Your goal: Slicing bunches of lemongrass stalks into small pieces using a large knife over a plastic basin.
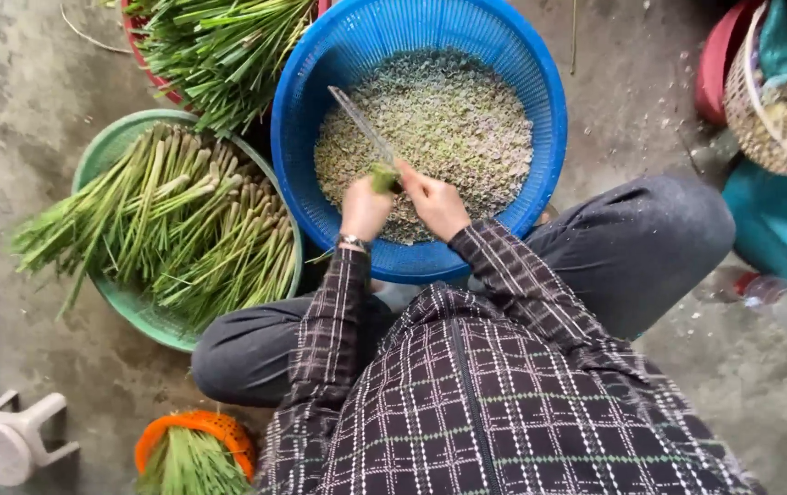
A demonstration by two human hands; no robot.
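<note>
My left hand (pixel 365 207) grips a short bundle of green stalks (pixel 383 176) over a large blue basket (pixel 338 55). My right hand (pixel 434 203) holds a knife whose long thin blade (pixel 361 123) points up and left from the stalks. The basket holds a heap of finely chopped pale green bits (pixel 453 119). Both hands meet at the near side of that heap. I wear a dark checked jacket and a bracelet on the left wrist.
A green basin (pixel 105 151) piled with long green stalks lies at left. More stalks fill a red basket (pixel 150 69) above it. An orange basket (pixel 196 423) and a small white stool (pixel 8 440) sit bottom left. A woven basket (pixel 760 137) stands at right.
</note>
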